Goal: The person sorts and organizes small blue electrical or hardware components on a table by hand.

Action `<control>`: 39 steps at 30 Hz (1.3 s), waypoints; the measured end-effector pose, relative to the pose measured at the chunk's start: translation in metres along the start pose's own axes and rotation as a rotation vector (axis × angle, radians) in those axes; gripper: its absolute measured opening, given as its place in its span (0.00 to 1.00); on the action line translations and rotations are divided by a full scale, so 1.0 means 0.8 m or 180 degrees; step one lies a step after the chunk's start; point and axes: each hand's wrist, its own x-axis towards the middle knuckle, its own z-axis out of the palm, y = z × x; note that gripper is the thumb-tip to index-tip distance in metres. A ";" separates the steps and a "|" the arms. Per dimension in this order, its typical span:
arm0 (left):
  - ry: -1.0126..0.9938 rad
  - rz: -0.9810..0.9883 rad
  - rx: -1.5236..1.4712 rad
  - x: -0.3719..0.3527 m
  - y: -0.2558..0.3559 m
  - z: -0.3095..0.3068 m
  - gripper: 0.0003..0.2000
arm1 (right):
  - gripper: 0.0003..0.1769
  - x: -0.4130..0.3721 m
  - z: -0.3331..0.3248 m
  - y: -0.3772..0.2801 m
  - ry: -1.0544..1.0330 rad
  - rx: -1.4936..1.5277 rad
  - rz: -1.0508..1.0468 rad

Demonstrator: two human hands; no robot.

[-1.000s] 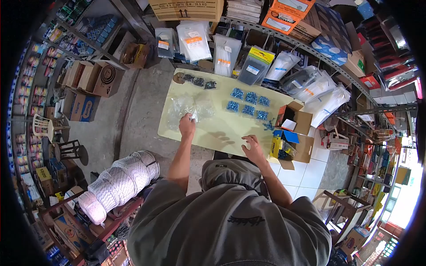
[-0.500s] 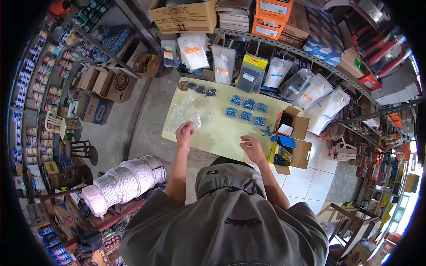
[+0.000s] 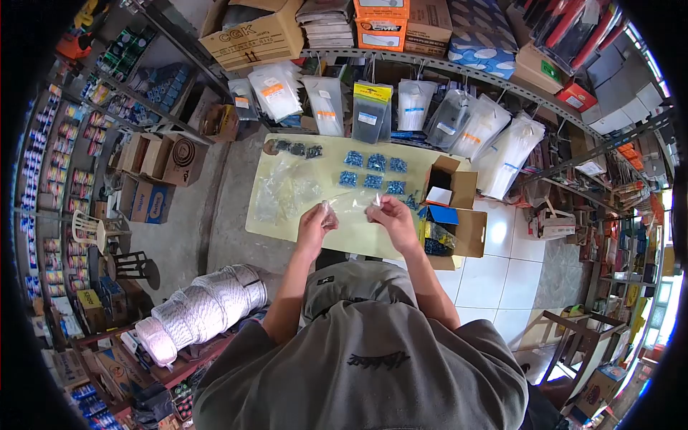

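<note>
My left hand (image 3: 315, 228) and my right hand (image 3: 392, 221) are raised over the near edge of the pale table (image 3: 333, 242). A clear plastic bag (image 3: 351, 206) is stretched between them, its ends pinched in the fingers of both hands. More clear plastic bags (image 3: 283, 188) lie flat on the table's left part. Beyond my right hand, several small packs of blue pieces (image 3: 374, 181) lie in two rows, with a loose heap of blue pieces (image 3: 411, 201) beside them. Dark packs (image 3: 296, 149) lie at the far left corner.
Open cardboard boxes (image 3: 469, 233) stand at the table's right end. Packs of cable ties (image 3: 373, 115) hang from the shelf along the far side. A large roll of white rope (image 3: 204, 308) lies at lower left, and a plastic chair (image 3: 89, 231) stands further left.
Both hands have come closer together and now hold a clear bag between them; before, they were apart, with my left hand at the bags. The whole view has shifted a little.
</note>
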 end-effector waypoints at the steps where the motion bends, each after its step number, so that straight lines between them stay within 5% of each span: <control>1: -0.0008 -0.0004 0.0020 0.002 0.002 0.003 0.13 | 0.06 -0.001 -0.005 -0.001 0.0038 -0.0446 -0.0178; 6: -0.0133 -0.0080 -0.0275 0.012 0.002 0.009 0.16 | 0.06 -0.011 -0.003 0.014 0.0270 -0.0422 -0.0187; 11: -0.0114 -0.0142 -0.0404 0.020 -0.002 0.008 0.17 | 0.08 -0.023 -0.006 0.021 0.0206 0.0565 0.0000; 19: -0.0215 0.0056 -0.1045 0.029 -0.021 -0.020 0.18 | 0.07 -0.033 0.012 -0.007 0.0211 0.0138 0.0081; 21: -0.0771 -0.0043 -0.1575 0.036 -0.030 -0.034 0.19 | 0.07 -0.032 0.011 -0.001 0.0127 0.0265 0.0040; 25: -0.0462 -0.0187 -0.1037 0.016 -0.002 -0.033 0.21 | 0.07 -0.035 0.009 -0.004 -0.0074 -0.0090 -0.0215; 27: -0.1476 -0.0305 -0.0465 0.013 0.027 -0.037 0.30 | 0.07 -0.042 0.009 -0.016 -0.0121 -0.0163 -0.0154; 31: -0.1872 -0.0677 -0.0560 0.015 0.023 -0.052 0.38 | 0.09 -0.056 0.002 -0.021 -0.0063 -0.0188 0.0350; 35: -0.1965 -0.0719 0.0108 0.008 0.008 -0.060 0.33 | 0.09 -0.069 -0.006 -0.009 0.0148 -0.0171 0.0738; 39: -0.1289 -0.0934 0.0678 0.002 -0.001 -0.061 0.12 | 0.08 -0.088 -0.018 0.002 -0.0066 -0.0324 0.0640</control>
